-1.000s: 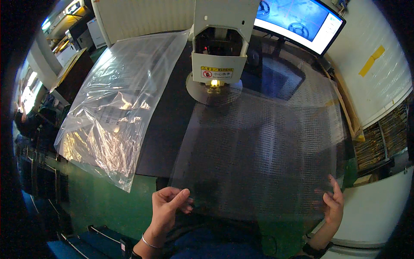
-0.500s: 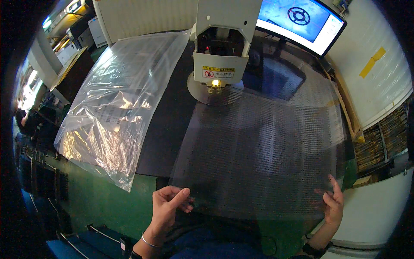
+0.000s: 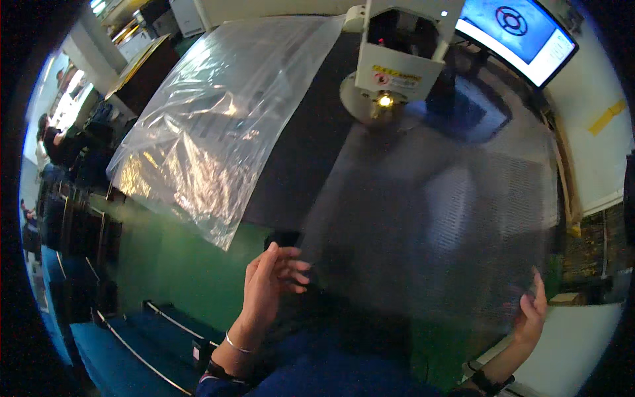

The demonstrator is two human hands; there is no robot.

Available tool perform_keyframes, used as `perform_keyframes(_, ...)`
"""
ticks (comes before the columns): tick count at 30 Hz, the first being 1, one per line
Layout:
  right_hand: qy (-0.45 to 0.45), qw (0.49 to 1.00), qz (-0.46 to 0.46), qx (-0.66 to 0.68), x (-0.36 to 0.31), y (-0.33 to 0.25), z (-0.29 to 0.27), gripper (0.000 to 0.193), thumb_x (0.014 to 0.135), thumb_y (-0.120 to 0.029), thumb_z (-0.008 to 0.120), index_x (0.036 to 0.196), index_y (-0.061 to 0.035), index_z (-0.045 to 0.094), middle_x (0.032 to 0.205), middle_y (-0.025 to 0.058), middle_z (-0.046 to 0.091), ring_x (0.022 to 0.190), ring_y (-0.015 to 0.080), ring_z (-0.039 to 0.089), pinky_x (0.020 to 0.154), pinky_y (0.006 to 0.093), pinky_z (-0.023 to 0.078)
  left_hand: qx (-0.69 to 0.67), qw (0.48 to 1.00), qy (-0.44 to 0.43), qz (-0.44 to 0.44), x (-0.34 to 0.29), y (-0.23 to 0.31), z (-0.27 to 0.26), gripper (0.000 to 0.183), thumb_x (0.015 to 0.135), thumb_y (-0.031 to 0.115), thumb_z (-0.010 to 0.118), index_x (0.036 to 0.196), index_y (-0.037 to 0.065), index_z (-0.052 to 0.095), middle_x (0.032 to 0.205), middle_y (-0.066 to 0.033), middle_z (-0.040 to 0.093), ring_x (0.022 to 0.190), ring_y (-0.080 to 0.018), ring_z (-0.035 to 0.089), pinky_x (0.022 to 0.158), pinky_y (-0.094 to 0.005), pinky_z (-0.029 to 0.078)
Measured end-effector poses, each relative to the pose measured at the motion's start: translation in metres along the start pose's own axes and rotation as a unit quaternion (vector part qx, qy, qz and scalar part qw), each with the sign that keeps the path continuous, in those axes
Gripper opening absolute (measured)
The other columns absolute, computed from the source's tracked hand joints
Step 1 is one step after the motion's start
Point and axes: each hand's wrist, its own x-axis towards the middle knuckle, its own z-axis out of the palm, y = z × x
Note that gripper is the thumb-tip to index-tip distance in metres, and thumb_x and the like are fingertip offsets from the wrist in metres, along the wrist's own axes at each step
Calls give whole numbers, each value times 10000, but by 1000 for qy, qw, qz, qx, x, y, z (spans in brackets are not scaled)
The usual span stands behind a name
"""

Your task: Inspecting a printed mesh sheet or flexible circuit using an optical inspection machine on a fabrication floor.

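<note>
A large, see-through dark film sheet point(image 3: 423, 245) with rows of fine printed marks lies over the black table and reaches past its near edge, blurred by motion. At its right near edge my right hand point(image 3: 529, 317) grips the film between thumb and fingers, some fingers partly hidden by it. My left hand point(image 3: 268, 284) is just off the sheet's left near corner, fingers apart and holding nothing. Beyond the film stands a white inspection machine head point(image 3: 397, 63) with a lit yellow lamp point(image 3: 384, 101) above a round plate point(image 3: 357, 99).
Clear plastic bags point(image 3: 218, 126) with sheets inside lie on the black table point(image 3: 297, 145) at left. A monitor point(image 3: 516, 33) showing a ringed shape stands at back right. Blue racks with metal rods point(image 3: 132, 344) are at lower left. A seated person point(image 3: 63, 142) is far left.
My left hand has opened and come off the film's corner. My right hand keeps its hold on the sheet. The whole view has shifted, with the machine and monitor now further right and higher.
</note>
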Motion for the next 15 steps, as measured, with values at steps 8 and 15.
perform_keyframes(8,-29,999,-39,21,1,5,-5,641,799,-68,550,1361,31,256,1329,155,386,1157,259,451,988,346,329,-9,1000,-15,2,-7,-3,-8,436,924,390,404,1034,-15,526,830,-133,622,655,-198,605,534,-296,494)
perform_keyframes(15,-22,999,-41,13,-7,5,-8,673,777,-81,556,1367,14,247,1314,168,410,1126,269,486,987,366,345,-13,1000,-24,4,-12,-5,-9,408,922,363,415,1034,-12,529,837,-128,624,661,-187,605,539,-285,498)
